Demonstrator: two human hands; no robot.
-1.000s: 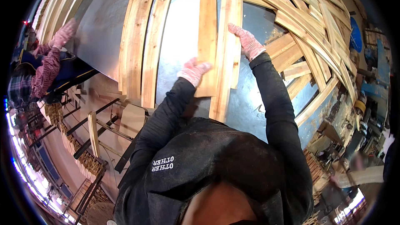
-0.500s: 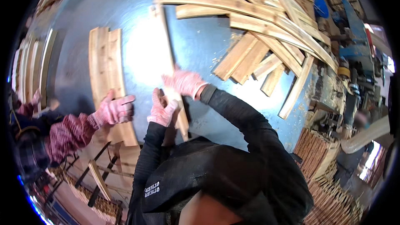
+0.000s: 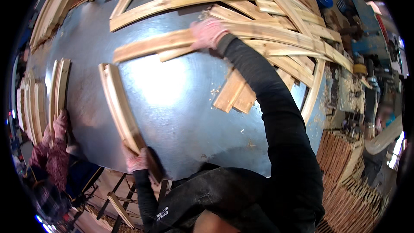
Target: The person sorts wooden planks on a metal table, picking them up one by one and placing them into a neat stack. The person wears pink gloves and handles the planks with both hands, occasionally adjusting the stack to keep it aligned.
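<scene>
Near the table's front edge, my left hand [image 3: 136,159], in a pink glove, grips the near end of a wooden board [image 3: 118,99]. A second strip lies close along that board; I cannot tell whether they are separate pieces. My right hand [image 3: 208,33], also gloved and slightly blurred, reaches far over the table. Its fingers are bent round the edge of a long wooden plank [image 3: 155,44] that lies at the front of the heap. Beneath this plank a shorter piece [image 3: 174,54] pokes out.
A heap of crossed planks [image 3: 276,32] covers the far right of the metal table [image 3: 185,125]. At left, a co-worker's gloved hands [image 3: 58,127] hold upright-looking boards [image 3: 60,86] beside a row of others [image 3: 32,103]. Stacked wood strips [image 3: 340,155] stand at right, near machinery.
My right hand has left the middle board and moved away to the heap. My left hand has moved left and nearer with the board. The co-worker's boards have shifted to the left.
</scene>
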